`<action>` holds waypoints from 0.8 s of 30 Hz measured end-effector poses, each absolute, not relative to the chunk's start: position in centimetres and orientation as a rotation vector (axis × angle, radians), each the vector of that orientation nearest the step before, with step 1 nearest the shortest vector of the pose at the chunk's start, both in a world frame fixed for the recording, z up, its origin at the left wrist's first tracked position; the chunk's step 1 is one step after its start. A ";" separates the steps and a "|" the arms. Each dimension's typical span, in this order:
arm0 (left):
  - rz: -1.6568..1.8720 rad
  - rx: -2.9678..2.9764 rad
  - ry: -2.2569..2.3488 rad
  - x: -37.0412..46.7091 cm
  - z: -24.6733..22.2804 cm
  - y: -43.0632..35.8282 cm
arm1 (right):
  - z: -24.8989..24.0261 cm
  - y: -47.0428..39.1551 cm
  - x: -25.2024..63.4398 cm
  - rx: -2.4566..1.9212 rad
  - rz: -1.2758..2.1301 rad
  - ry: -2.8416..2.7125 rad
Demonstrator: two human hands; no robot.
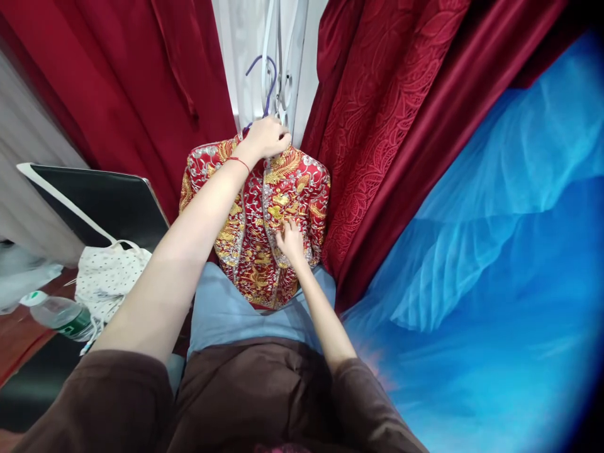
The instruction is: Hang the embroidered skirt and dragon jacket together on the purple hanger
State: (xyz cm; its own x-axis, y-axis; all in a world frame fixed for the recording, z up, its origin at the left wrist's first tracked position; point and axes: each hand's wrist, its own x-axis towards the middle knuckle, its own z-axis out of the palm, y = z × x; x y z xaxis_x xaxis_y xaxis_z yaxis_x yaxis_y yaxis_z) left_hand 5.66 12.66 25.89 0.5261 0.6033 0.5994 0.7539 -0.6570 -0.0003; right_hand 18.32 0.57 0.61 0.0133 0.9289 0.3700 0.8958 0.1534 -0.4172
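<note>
A red jacket (255,220) with gold and silver embroidery hangs upright in front of me on a purple hanger (270,85). My left hand (268,136), with a red string at the wrist, is closed at the collar around the neck of the hanger. Lower down, my right hand (290,242) touches the right side of the jacket's front, its fingers apart on the embroidery. The jacket's hem reaches down to my light blue trousers. Above the collar, the hanger's hook shows beside white hangers (278,44).
Dark red garments (387,126) hang on both sides, with a blue tulle dress (472,283) at the right. At the left are a black chair (99,201), a dotted white cloth bag (111,277) and a clear plastic bottle (59,314).
</note>
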 end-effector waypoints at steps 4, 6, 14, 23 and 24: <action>-0.732 -2.565 -1.097 4.7 26.5 12.3 | -1.1 -1.2 20.0 -1.935 0.049 -1.507; -0.655 -2.619 -1.109 4.3 27.1 12.4 | -2.2 -2.2 20.6 -2.108 0.070 -1.349; -0.712 -2.624 -1.110 4.2 27.3 12.1 | -6.2 -3.5 21.8 -2.062 0.239 -1.336; -0.716 -2.505 -1.450 6.8 27.2 11.2 | -11.7 -6.9 19.2 -2.051 0.318 -1.364; -0.721 -2.490 -1.460 6.9 27.1 11.0 | -11.9 -7.0 19.1 -2.027 0.340 -1.350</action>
